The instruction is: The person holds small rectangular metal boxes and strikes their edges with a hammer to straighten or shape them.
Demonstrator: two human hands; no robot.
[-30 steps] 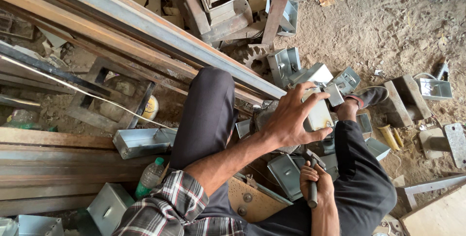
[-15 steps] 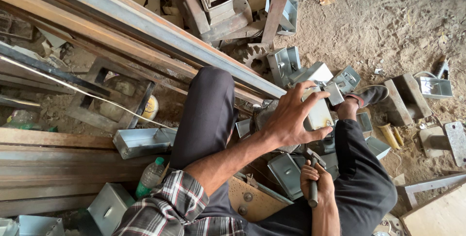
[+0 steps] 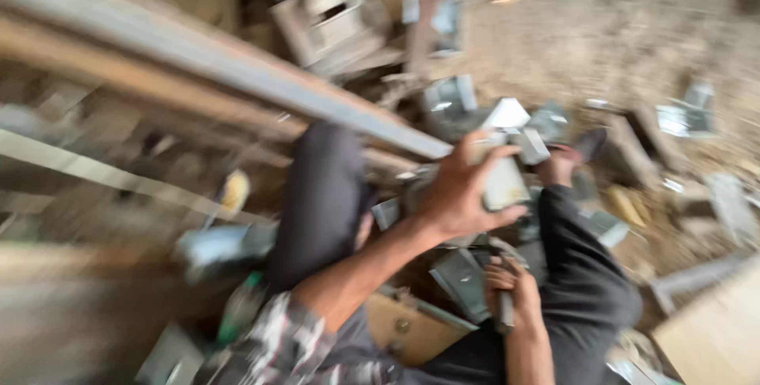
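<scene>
Right of centre in the frame sits a pale grey metal block (image 3: 505, 182), boxy and blurred, and the left hand (image 3: 463, 191) is clamped over it, fingers spread across its top and thumb hooked under its lower right edge. That is a firm, closed hold on the block. The forearm runs down and left from it to a checked sleeve (image 3: 273, 341) at the bottom of the frame.

Just below, lower centre, the right hand (image 3: 513, 294) is curled into a fist around a slim dark tool handle (image 3: 504, 314) that points down towards the bottom edge; the working end is hidden by the fingers and by blur, so what kind of tool it is cannot be told.

Between the two hands lies a folded grey metal bracket (image 3: 461, 280), close to the right hand's knuckles. Both hands work between the person's knees, clad in dark trousers (image 3: 321, 203), one leg rising at centre left and the other sweeping to the lower right.

Further out, a long steel beam (image 3: 237, 68) crosses from the upper left down to the middle of the frame. More grey brackets (image 3: 450, 96) lie scattered above the block, and another grey metal piece (image 3: 687, 118) rests on the dusty ground (image 3: 602, 37) at the upper right. A green bottle (image 3: 237, 314) shows at the lower left, heavily smeared by camera motion.
</scene>
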